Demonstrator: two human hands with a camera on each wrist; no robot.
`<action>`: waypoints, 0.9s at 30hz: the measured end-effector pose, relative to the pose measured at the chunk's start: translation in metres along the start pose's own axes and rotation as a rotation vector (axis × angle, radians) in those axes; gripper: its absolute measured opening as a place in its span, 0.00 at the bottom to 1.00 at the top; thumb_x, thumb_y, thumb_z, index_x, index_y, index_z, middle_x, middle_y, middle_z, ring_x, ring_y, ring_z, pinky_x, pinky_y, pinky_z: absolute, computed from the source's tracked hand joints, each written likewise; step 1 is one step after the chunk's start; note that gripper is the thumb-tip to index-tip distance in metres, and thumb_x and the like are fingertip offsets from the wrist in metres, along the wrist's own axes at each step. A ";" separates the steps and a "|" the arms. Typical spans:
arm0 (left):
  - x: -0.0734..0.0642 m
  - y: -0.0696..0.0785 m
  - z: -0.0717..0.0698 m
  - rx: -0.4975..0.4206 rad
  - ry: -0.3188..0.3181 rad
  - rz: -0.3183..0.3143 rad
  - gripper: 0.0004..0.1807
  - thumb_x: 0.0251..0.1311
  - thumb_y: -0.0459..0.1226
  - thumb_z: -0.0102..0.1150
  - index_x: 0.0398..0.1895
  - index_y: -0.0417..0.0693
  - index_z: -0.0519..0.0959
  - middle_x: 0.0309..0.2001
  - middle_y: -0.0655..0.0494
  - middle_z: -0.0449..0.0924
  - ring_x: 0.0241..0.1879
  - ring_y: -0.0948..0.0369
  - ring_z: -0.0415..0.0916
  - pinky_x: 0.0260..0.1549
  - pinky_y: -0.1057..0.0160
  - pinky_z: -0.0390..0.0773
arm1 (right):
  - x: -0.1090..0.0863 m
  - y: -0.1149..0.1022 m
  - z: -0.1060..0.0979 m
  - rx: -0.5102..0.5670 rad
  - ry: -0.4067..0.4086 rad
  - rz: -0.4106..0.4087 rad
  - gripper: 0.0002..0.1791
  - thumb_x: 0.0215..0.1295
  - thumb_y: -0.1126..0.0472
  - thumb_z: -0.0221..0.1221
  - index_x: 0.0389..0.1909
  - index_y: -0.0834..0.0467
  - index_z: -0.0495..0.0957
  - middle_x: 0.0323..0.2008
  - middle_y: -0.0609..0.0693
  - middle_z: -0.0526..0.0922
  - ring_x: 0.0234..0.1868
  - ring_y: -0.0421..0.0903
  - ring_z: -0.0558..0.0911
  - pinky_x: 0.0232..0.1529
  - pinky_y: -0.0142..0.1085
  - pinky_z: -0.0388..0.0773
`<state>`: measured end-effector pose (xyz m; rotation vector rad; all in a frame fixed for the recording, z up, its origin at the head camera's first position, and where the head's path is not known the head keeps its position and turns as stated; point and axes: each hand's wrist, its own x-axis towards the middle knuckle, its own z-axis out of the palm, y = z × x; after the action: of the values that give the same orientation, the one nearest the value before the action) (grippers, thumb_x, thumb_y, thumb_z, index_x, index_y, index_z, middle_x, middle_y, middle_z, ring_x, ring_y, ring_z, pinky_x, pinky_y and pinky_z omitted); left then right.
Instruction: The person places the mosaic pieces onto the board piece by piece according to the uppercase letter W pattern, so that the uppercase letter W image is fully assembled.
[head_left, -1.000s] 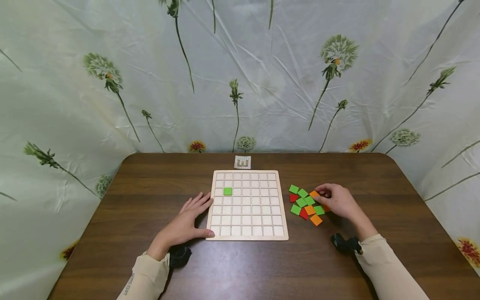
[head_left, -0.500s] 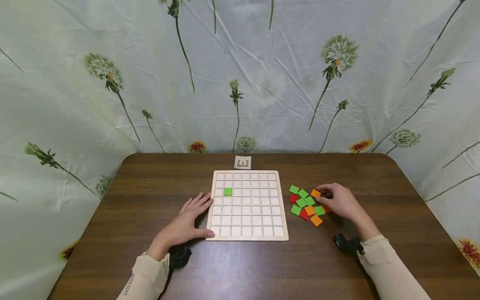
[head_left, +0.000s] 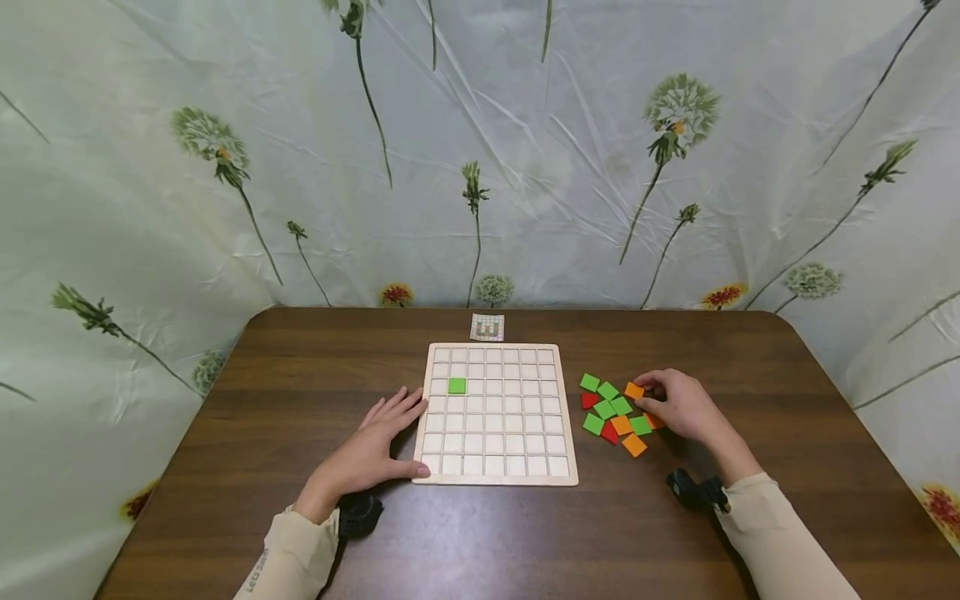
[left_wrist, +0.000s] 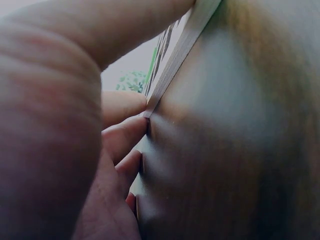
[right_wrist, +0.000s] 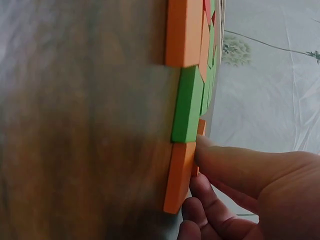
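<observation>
A pale wooden grid board (head_left: pixel 498 481) lies flat on the table, with a single green tile (head_left: pixel 457 386) in one of its upper-left squares. My left hand (head_left: pixel 369 452) rests along the board's left side, fingers stretched out and thumb on the near corner; the left wrist view shows the fingertips against the board's edge (left_wrist: pixel 175 62). At the right, my right hand (head_left: pixel 681 406) pinches an orange tile (head_left: pixel 633 390) between thumb and index finger at the far side of a loose tile group. In the right wrist view, the thumb partly hides this tile (right_wrist: pixel 201 127).
Around the right hand lie several green tiles (head_left: pixel 604 409), red tiles (head_left: pixel 590 401) and orange tiles (head_left: pixel 634 446), some touching. A small card with a coloured grid pattern (head_left: pixel 487 327) lies behind the board. A flower-printed curtain (head_left: pixel 570 167) hangs past the table's (head_left: pixel 315 358) far edge.
The orange tile at my right fingertips has shifted slightly away from the neighbouring green tiles. My left hand stays on the board. The head view has tilted a little.
</observation>
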<state>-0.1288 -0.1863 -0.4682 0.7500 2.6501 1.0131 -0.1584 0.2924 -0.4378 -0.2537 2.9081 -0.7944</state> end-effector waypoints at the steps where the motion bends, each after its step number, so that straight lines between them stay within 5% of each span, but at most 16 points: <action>1: 0.000 0.000 0.000 0.001 -0.002 -0.001 0.57 0.49 0.56 0.75 0.78 0.43 0.58 0.80 0.51 0.49 0.79 0.48 0.38 0.73 0.40 0.36 | 0.000 0.000 0.000 -0.001 -0.001 0.000 0.15 0.66 0.64 0.65 0.51 0.68 0.82 0.42 0.58 0.83 0.42 0.55 0.80 0.46 0.54 0.79; 15: -0.003 0.000 -0.001 -0.003 0.004 0.003 0.57 0.49 0.56 0.76 0.78 0.43 0.58 0.80 0.51 0.49 0.79 0.48 0.38 0.73 0.39 0.36 | 0.000 -0.006 -0.001 0.012 0.094 -0.056 0.16 0.67 0.64 0.64 0.53 0.66 0.81 0.47 0.62 0.81 0.47 0.59 0.80 0.49 0.57 0.76; 27: -0.002 -0.001 0.000 -0.001 0.002 0.002 0.57 0.49 0.56 0.76 0.78 0.43 0.59 0.80 0.52 0.49 0.79 0.48 0.38 0.73 0.40 0.36 | 0.002 -0.033 0.001 0.006 0.133 -0.128 0.16 0.65 0.64 0.66 0.53 0.65 0.82 0.45 0.59 0.82 0.36 0.50 0.79 0.38 0.44 0.78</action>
<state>-0.1279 -0.1878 -0.4684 0.7517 2.6508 1.0163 -0.1556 0.2639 -0.4222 -0.4057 3.0385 -0.8700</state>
